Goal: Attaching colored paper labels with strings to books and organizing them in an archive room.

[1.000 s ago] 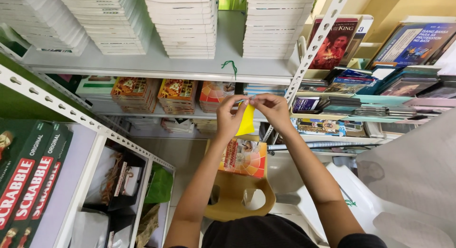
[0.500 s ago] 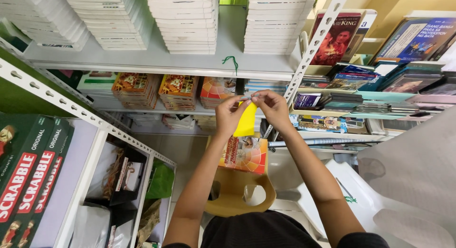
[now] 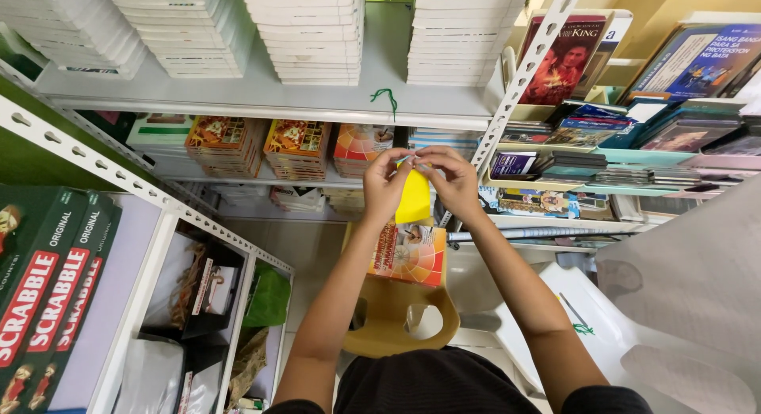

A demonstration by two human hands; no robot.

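Nearest, a tan moulded plastic stool (image 3: 400,319) with a round hole in its seat, bearing an orange glossy booklet (image 3: 408,254). Just above, left hand (image 3: 386,182) and right hand (image 3: 454,178) close together, fingertips pinching the top edge of a flat yellow paper slip (image 3: 414,197) hanging between them. Hard to tell what thin pale strip runs between the fingertips. At left, green game boxes (image 3: 43,291), cut off by the edge. Farther, a grey metal shelf (image 3: 261,93) under stacked white books (image 3: 305,29), tops cut off. Compared with a second ago, hands slightly lower, yellow slip more exposed.
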